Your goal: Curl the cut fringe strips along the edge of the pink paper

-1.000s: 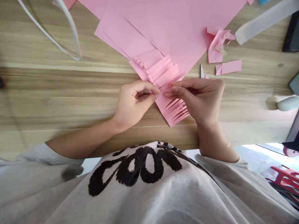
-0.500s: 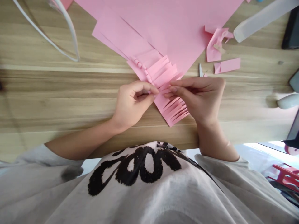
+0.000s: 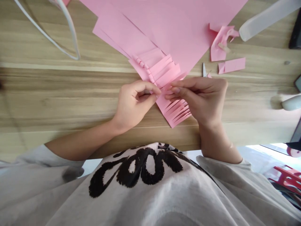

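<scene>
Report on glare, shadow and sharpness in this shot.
Head view: glare whitens the patch beyond the table edge, lower right; head view: the white cable casts a shadow on the wood; head view: the fringed pink paper shows its cuts, though wood grain looks smeared.

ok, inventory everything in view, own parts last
fringed paper: 1, pink, centre
layered paper: count unclear, pink, top centre
paper scraps: 3+, pink, upper right
metal tip: 1, grey, left of scraps
cable: 1, white, upper left
translucent bar: 1, whitish, upper right
partial objects: several, mixed colours, right edge
slotted object: 1, red, lower right
table: 1, brown, beneath papers
shirt: 1, whitish, black print, bottom
left hand: 1, bare, pinching fringed paper
right hand: 1, bare, pinching fringed paper
</scene>
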The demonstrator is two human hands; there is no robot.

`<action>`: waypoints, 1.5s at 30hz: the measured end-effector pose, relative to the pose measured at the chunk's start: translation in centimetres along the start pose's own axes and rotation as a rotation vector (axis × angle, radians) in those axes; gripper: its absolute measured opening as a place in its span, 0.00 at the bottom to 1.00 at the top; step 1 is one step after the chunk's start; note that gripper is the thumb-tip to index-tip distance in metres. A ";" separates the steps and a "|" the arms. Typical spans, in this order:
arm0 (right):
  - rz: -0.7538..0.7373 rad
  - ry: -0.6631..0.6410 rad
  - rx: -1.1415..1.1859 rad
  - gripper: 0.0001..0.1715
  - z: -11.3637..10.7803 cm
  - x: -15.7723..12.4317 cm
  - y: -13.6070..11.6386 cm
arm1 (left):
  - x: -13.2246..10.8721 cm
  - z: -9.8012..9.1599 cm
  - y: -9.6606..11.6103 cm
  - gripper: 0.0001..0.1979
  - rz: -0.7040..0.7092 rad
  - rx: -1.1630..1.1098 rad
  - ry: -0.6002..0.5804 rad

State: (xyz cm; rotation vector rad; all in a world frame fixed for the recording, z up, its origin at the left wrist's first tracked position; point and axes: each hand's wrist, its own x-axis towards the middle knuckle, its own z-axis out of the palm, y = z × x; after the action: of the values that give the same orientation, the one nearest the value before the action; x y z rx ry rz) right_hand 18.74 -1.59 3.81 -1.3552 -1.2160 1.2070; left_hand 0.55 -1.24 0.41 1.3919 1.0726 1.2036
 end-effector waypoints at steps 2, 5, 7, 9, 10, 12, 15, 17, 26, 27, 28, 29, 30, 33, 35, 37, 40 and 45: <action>0.028 -0.003 -0.001 0.05 0.0 0.0 0.0 | 0.0 0.0 0.0 0.11 0.010 -0.001 -0.003; 0.041 -0.020 0.000 0.02 -0.1 0.0 0.0 | -0.1 0.1 0.0 0.11 0.002 -0.013 0.010; 0.033 -0.037 -0.001 0.02 -0.1 0.0 0.0 | -0.1 0.2 0.0 0.10 -0.007 -0.016 0.015; 0.013 -0.039 -0.007 0.02 -0.1 0.0 0.0 | -0.1 0.2 0.1 0.10 -0.008 -0.011 0.016; 0.002 -0.031 -0.017 0.02 -0.1 0.0 0.0 | 0.0 0.2 0.1 0.10 -0.007 -0.007 0.017; -0.018 -0.001 -0.048 0.04 -0.1 0.0 0.0 | 0.0 0.2 0.2 0.10 -0.011 -0.005 0.021; -0.058 0.029 -0.112 0.08 -0.3 0.1 0.0 | 0.0 0.2 0.2 0.10 -0.027 -0.016 0.026; -0.088 0.031 -0.150 0.10 -0.4 0.1 0.1 | -0.1 0.2 0.2 0.10 -0.034 -0.024 0.027; -0.102 0.026 -0.183 0.11 -0.6 0.2 0.4 | 0.0 0.2 0.3 0.11 -0.045 -0.041 0.025; -0.095 0.029 -0.185 0.12 -0.5 0.2 0.4 | 0.0 0.2 0.3 0.11 -0.047 -0.042 0.025; -0.088 0.034 -0.189 0.12 -0.5 0.2 0.4 | 0.0 0.2 0.3 0.11 -0.051 -0.042 0.024; -0.083 0.038 -0.194 0.12 -0.5 0.2 0.3 | 0.0 0.2 0.3 0.11 -0.055 -0.044 0.025; -0.081 0.041 -0.200 0.12 -0.4 0.2 0.3 | -0.1 0.2 0.3 0.11 -0.059 -0.047 0.024; -0.070 0.038 -0.213 0.11 -0.4 0.2 0.1 | -0.1 0.2 0.3 0.11 -0.063 -0.056 0.015; -0.050 0.038 -0.223 0.10 -0.4 0.1 0.1 | -0.1 0.1 0.3 0.10 -0.062 -0.059 0.011; -0.042 0.039 -0.224 0.08 -0.5 0.1 0.1 | -0.1 0.1 0.3 0.10 -0.064 -0.057 0.010; -0.051 0.036 -0.204 0.08 -0.6 0.1 0.2 | -0.1 0.1 0.3 0.10 -0.066 -0.055 0.011; -0.027 0.023 -0.215 0.08 -0.6 0.1 -0.1 | -0.1 0.1 0.2 0.09 -0.048 -0.037 0.009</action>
State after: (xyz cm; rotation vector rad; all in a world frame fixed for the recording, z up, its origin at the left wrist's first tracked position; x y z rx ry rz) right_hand 19.31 -1.47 3.92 -1.4998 -1.3741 1.0626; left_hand 0.62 -1.42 0.58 1.3260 1.0788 1.1902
